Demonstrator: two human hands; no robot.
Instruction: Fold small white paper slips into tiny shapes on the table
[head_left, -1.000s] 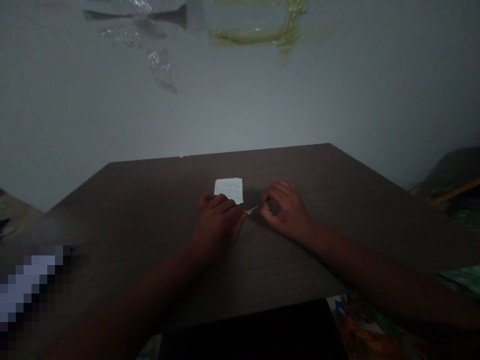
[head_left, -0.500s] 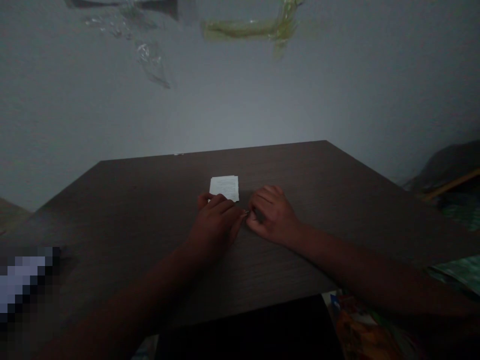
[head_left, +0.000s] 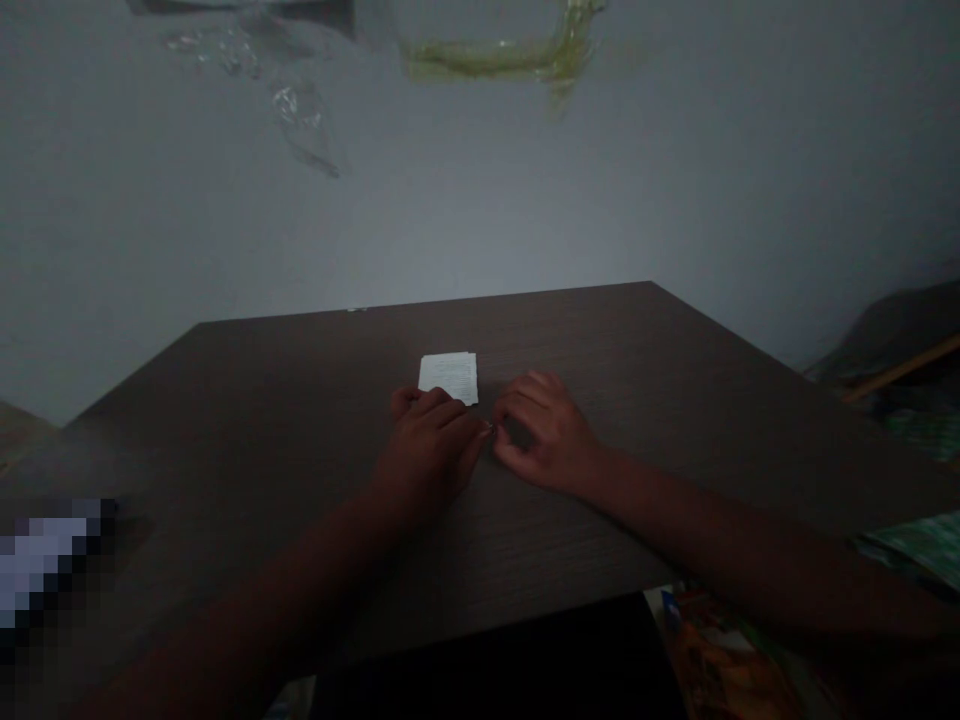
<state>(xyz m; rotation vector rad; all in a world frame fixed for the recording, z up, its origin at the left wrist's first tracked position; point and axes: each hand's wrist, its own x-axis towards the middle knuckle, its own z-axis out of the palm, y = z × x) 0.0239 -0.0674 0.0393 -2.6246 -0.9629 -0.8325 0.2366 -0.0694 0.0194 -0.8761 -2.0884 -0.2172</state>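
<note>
Left hand (head_left: 429,448), right hand (head_left: 545,432), fingertips meeting, perhaps pinching a pale sliver (head_left: 489,427), gloom hides it, paper (head_left: 448,374) just beyond

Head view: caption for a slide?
Left hand and right hand, fingertips close together, on a dark table beside a small white paper.

A dark table (head_left: 675,480) is viewed from a single camera worn on the head, aimed forward and down from above the near edge. The left hand (head_left: 431,450) and right hand (head_left: 544,435) are framed centrally and close; the far edge, both far corners and the grey wall (head_left: 675,180) behind are taken in.
</note>
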